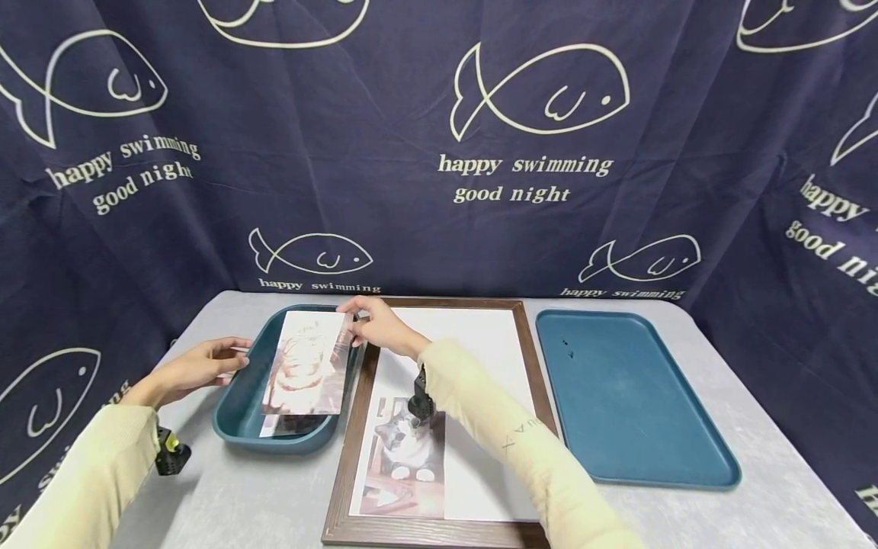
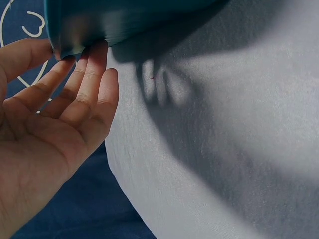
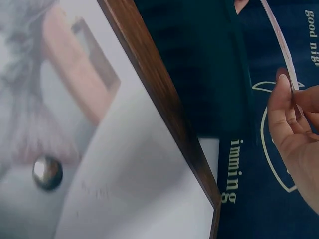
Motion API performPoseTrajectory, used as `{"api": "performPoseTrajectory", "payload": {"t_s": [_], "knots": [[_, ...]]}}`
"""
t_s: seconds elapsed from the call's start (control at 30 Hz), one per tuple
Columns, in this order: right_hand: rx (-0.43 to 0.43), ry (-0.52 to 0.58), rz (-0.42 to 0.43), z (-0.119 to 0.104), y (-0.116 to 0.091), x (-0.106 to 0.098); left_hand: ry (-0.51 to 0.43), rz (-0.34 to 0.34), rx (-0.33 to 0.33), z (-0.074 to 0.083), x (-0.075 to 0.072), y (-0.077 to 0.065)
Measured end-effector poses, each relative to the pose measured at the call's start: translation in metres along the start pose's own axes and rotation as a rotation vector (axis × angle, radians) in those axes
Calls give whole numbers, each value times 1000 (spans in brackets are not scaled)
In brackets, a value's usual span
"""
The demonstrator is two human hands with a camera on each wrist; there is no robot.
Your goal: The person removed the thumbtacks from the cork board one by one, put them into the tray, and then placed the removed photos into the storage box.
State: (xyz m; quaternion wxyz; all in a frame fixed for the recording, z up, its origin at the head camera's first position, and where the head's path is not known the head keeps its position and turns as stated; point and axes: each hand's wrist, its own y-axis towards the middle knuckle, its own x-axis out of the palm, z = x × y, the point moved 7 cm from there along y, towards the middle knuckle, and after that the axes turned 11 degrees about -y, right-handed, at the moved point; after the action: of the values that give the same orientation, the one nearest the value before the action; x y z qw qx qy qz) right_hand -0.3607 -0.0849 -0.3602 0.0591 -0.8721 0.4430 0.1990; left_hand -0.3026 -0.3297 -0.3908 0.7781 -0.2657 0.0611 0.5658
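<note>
My right hand [image 1: 379, 326] pinches a glossy cat print [image 1: 305, 366] by its upper right edge, over the deep blue tub [image 1: 318, 441] at the left. In the right wrist view the print [image 3: 283, 42] shows nearly edge-on between thumb and finger. Another print [image 1: 277, 425] lies in the tub, mostly hidden beneath the held one. My left hand [image 1: 199, 368] holds the tub's left rim, thumb uppermost; in the left wrist view its fingertips [image 2: 102, 50] press the outer wall.
A white board in a brown wooden frame [image 1: 363, 427] lies mid-table. A grey-and-white cat print [image 1: 405, 488] covers its lower left corner; a shiny metal ball [image 3: 48, 173] sits on that print. A flat blue tray [image 1: 638, 404] with small black bits [image 1: 568, 349] is at the right.
</note>
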Motion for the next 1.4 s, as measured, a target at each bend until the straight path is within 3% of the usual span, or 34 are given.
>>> {"api": "performPoseTrajectory", "payload": {"t_s": [0.13, 0.3, 0.5, 0.73, 0.87, 1.4], "knots": [[6, -13, -8, -2, 2, 7, 6, -1, -2, 0, 0, 1], [3, -92, 42, -5, 2, 12, 0, -7, 2, 1, 1, 0], [-4, -237, 80, -6, 1, 19, -21, -20, 29, 3, 2, -2], [-39, -465, 42, -10, 0, 26, -6, -19, 22, 3, 2, -1], [-31, -529, 21, -9, 0, 28, 4, -21, 17, 2, 2, -1], [-1, -556, 18, -3, -1, 25, 18, -12, 34, 4, 4, -1]]}}
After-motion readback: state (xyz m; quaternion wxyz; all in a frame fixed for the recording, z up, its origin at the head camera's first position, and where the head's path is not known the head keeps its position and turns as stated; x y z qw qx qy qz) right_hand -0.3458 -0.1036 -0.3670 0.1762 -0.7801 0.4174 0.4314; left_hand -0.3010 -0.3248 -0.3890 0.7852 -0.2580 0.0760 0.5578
